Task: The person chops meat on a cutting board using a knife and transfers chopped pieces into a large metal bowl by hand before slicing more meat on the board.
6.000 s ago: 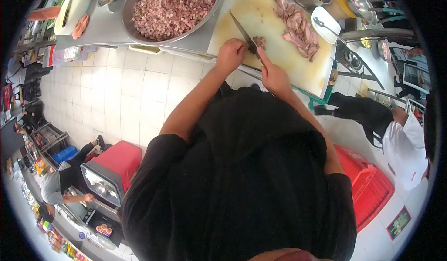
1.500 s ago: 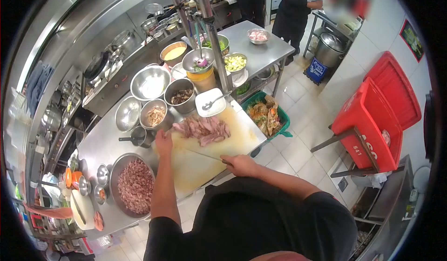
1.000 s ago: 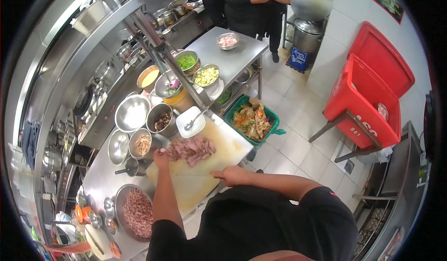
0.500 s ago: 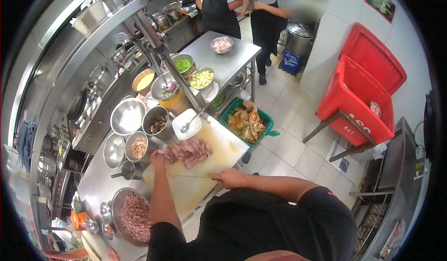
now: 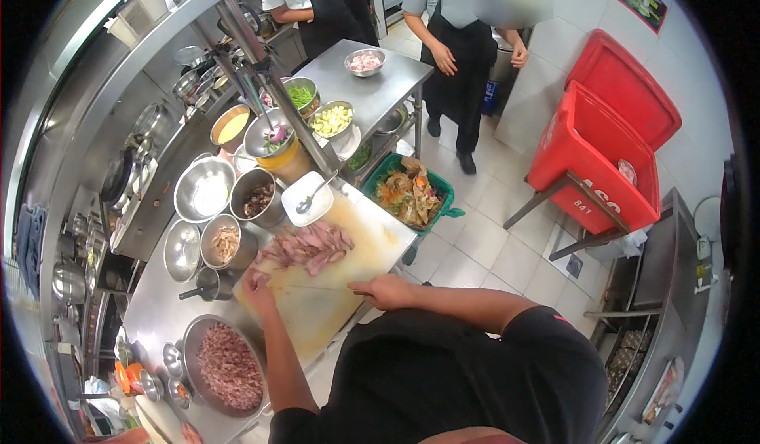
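Pinkish meat strips (image 5: 314,248), yellow-blotched white board (image 5: 317,313)

Right hand (image 5: 385,292) grips knife (image 5: 317,288) at cutting board's (image 5: 381,229) near edge, blade toward left hand (image 5: 256,283). Left hand at board's left edge, beside meat strips (image 5: 313,246). Bowl (image 5: 191,353) near worktop's (image 5: 162,321) front edge.

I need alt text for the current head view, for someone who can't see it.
A right hand holds a knife over a cutting board, the left hand by a pile of meat strips. A large metal bowl of chopped meat shares the steel counter; co-workers in black aprons stand beyond.
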A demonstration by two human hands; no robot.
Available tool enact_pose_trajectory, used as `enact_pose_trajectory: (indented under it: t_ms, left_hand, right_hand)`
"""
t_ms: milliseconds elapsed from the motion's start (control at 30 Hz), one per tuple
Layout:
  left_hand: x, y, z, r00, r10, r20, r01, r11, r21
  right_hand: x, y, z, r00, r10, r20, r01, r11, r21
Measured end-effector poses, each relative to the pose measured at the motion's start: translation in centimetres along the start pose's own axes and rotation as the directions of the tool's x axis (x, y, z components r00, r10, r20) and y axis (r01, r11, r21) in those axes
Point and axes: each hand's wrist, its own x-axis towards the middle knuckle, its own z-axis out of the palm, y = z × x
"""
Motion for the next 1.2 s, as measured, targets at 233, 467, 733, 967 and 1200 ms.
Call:
enact_pose_trajectory:
  t_ms: [233, 467, 733, 967, 1200]
  left_hand:
    - [-7.0, 1.2, -1.2, 0.986, 0.159, -0.05, -0.129, 0.917, 0.376]
    - [-13.1, 2.7, -1.9, 0.927, 0.216, 0.306, -0.359, 0.741, 0.567]
    - [-13.9, 0.6, -1.5, 0.904, 0.33, 0.274, -0.428, 0.738, 0.523]
    - [-13.3, 0.9, -1.1, 0.902, 0.275, 0.332, -0.398, 0.828, 0.395]
    - [-13.3, 0.0, -1.6, 0.905, 0.31, 0.292, -0.414, 0.798, 0.438]
  right_hand:
    - [0.8, 0.2, 0.4, 0.999, 0.027, 0.031, -0.027, 1.0, -0.003]
    - [0.9, 0.1, 0.3, 0.998, 0.04, 0.049, -0.039, 0.999, -0.025]
    - [1.0, -0.9, -0.4, 0.995, 0.071, 0.064, -0.07, 0.997, -0.017]
    - [1.2, -0.2, 0.8, 0.999, 0.05, 0.014, -0.05, 0.999, 0.016]
    - [2.0, -0.6, 0.8, 0.992, 0.089, 0.087, -0.09, 0.996, 0.006]
